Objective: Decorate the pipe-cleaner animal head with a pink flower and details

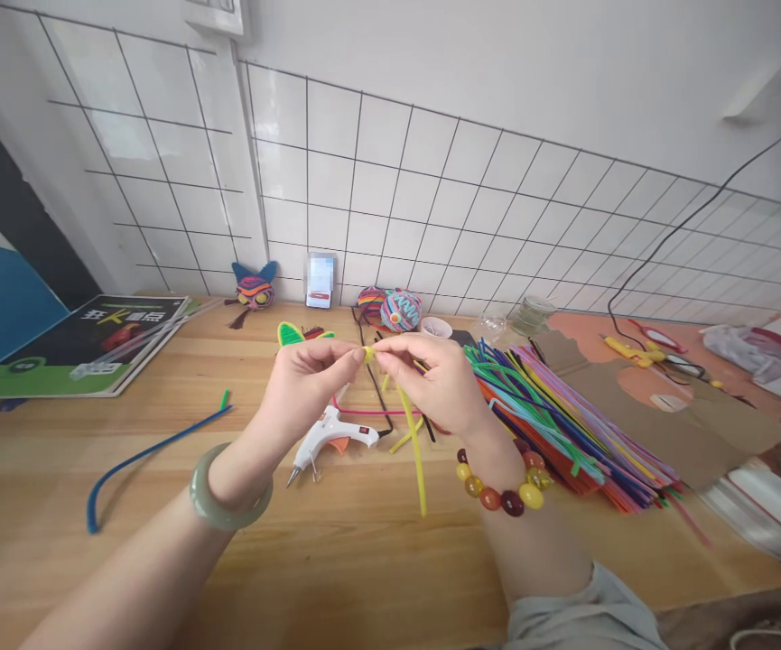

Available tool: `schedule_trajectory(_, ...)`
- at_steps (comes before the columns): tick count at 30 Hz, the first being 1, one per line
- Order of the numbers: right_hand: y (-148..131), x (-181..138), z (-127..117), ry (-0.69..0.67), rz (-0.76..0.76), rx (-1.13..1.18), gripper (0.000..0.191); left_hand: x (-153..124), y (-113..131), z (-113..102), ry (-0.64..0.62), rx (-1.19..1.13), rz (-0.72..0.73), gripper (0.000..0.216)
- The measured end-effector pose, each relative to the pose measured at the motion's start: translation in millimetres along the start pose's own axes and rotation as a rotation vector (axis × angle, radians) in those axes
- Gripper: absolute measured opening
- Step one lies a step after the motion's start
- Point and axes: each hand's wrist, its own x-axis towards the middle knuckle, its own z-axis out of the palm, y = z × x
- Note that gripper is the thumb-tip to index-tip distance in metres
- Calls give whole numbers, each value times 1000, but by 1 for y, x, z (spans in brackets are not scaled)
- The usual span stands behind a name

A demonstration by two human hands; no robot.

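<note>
A yellow pipe cleaner (415, 451) is pinched between both hands over the middle of the table. Its upper end is bent into a small loop or curl at the fingertips, and the long end hangs down below my right hand. My left hand (315, 370), with a green bangle on the wrist, is closed with thumb and finger on the curled part. My right hand (434, 379), wearing a beaded bracelet, grips it just to the right. Below them lies a white glue gun (329, 438), its nozzle pointing to the lower left.
A bundle of coloured pipe cleaners (566, 424) lies to the right beside cut cardboard (640, 406). One blue pipe cleaner (150, 449) is at left. Behind stand a phone (320, 282), a yarn-wrapped ball (400, 310) and a glass jar (532, 314). Yellow scissors (634, 350) lie far right.
</note>
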Motion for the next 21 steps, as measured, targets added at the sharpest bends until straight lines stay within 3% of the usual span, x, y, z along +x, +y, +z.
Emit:
schedule_trajectory(11,1,-3,15,52,-6,45,19,-9,2,13,187,-24,57,11)
schedule_trajectory(21,5,-4,21,96,-154,-29,21,-13,-10,22,286,-181,-3,13)
